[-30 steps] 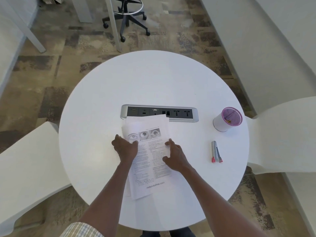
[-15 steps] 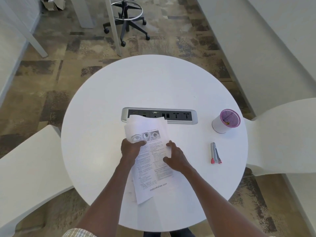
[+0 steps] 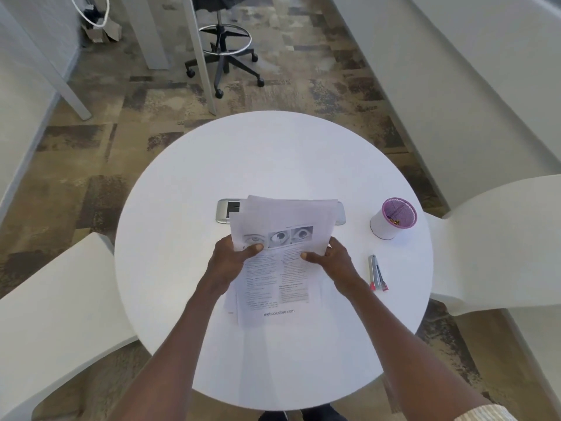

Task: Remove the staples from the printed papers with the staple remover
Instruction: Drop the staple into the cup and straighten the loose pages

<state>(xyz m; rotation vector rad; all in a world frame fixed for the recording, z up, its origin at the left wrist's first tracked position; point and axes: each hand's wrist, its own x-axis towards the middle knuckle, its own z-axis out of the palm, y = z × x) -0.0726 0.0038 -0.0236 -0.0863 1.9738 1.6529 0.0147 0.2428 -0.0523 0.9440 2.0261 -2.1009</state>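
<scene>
**Both hands are now lifting the papers off the table**

Nearest to the camera, two bare forearms are reaching forward over the round white table (image 3: pixel 170 238). The left hand (image 3: pixel 230 259) is gripping the left edge of the printed papers (image 3: pixel 282 268), with the thumb lying on top of the page beside the eye pictures. The right hand (image 3: pixel 332 258) is gripping the right edge in the same way, thumb on top. Half a second ago both hands were lying on the sheets, which were resting on the table; now the upper part of the stack is raised and is covering most of the power strip (image 3: pixel 224 212), so only its left end is showing. The lower edge of the papers is staying close to the table surface.

To the right of the papers, well apart from the hands, the staple remover (image 3: pixel 376 273) is lying untouched on the table. Farther back on the right, the white cup with purple rim (image 3: pixel 393 218) is standing upright. Beyond the table, an office stool (image 3: pixel 224 53) is standing on the carpet.
</scene>
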